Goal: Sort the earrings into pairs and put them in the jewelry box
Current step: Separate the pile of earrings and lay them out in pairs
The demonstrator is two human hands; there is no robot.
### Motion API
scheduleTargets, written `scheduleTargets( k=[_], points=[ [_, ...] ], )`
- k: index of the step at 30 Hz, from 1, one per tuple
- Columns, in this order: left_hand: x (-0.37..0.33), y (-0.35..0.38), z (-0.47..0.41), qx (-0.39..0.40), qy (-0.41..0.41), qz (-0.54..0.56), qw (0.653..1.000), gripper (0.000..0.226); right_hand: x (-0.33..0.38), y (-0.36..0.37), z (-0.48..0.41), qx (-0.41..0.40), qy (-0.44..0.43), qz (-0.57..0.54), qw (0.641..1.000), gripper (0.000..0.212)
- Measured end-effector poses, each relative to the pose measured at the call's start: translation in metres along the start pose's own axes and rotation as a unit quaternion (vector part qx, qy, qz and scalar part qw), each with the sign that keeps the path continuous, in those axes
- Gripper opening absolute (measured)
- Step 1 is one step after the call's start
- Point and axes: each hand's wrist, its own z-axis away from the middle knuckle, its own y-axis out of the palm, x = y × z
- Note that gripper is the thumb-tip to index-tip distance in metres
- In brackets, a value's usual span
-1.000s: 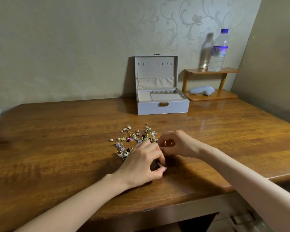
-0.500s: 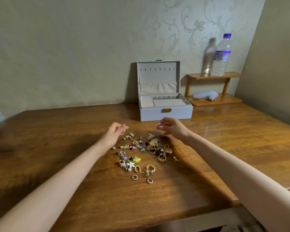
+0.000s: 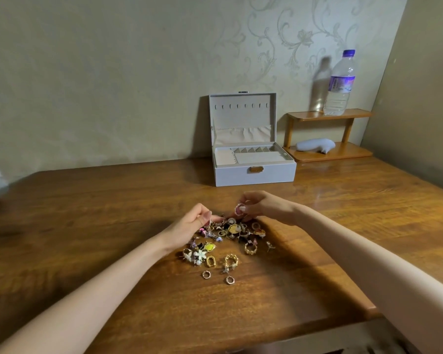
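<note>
- One heap of earrings (image 3: 230, 233) mid-table (image 3: 87, 226), too tangled for a full count.
- Right hand (image 3: 264, 206): thumb and forefinger pinched on one pink hoop (image 3: 239, 209), held just above the heap.
- Left hand (image 3: 195, 223): fingertips closed on one dangling earring (image 3: 209, 224) at the heap's left edge.
- Two small hoops (image 3: 206, 274) lying loose at the near edge.
- One jewelry box (image 3: 253, 172) behind the heap, lid upright.
- One water bottle (image 3: 339, 85) on the shelf (image 3: 327, 114), right of the box.
</note>
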Motion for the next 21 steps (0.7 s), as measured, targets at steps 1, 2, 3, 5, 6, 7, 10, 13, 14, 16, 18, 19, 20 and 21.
scheduleTargets(
  k=[1,2,3,5,6,7,10,13,14,16,18,19,20,21],
  points=[
    [-0.001,0.003,0.004,0.003,0.004,0.004,1.000,0.021,0.000,-0.001,0.004,0.012,-0.002,0.001,1.000,0.013],
    [-0.002,0.005,0.009,0.006,0.008,0.008,1.000,0.021,0.000,-0.001,0.008,0.024,-0.005,0.005,1.000,0.012],
    [-0.002,0.008,0.013,0.008,0.012,0.011,1.000,0.021,0.000,-0.002,0.012,0.035,-0.007,0.008,0.999,0.011],
    [-0.003,0.011,0.021,0.017,0.013,0.023,1.000,0.021,0.000,-0.004,0.018,0.061,-0.002,0.001,0.998,0.010],
    [-0.004,0.013,0.024,0.023,0.014,0.027,0.999,0.023,0.001,-0.005,0.021,0.080,0.002,-0.006,0.997,0.011],
    [-0.004,0.014,0.026,0.026,0.019,0.029,0.999,0.025,0.002,-0.005,0.024,0.101,0.003,-0.016,0.995,0.011],
    [-0.006,0.012,0.026,0.019,0.041,0.047,0.998,0.035,0.006,-0.008,0.030,0.130,-0.012,-0.056,0.990,0.009],
    [-0.007,0.008,0.014,-0.025,0.043,0.045,0.998,0.027,0.008,-0.008,0.026,0.025,-0.038,-0.063,0.997,0.008],
    [-0.008,0.007,0.008,-0.035,0.040,0.035,0.998,0.023,0.007,-0.009,0.024,-0.022,-0.041,-0.038,0.998,0.007],
    [-0.007,0.006,-0.006,-0.041,0.031,0.020,0.998,0.019,0.004,-0.011,0.019,-0.076,-0.025,0.006,0.997,0.008],
    [-0.006,0.007,-0.018,-0.034,0.015,0.002,0.999,0.018,0.003,-0.013,0.019,-0.077,0.007,0.025,0.997,0.008],
    [-0.005,0.008,-0.022,-0.029,0.008,-0.004,1.000,0.018,0.003,-0.013,0.021,-0.065,0.023,0.031,0.997,0.008],
    [-0.005,0.009,-0.024,-0.025,0.005,-0.004,1.000,0.018,0.003,-0.014,0.023,-0.049,0.037,0.036,0.997,0.008],
    [-0.004,0.010,-0.025,-0.018,0.008,-0.001,1.000,0.018,0.002,-0.014,0.026,-0.035,0.047,0.038,0.998,0.008]
  ],
)
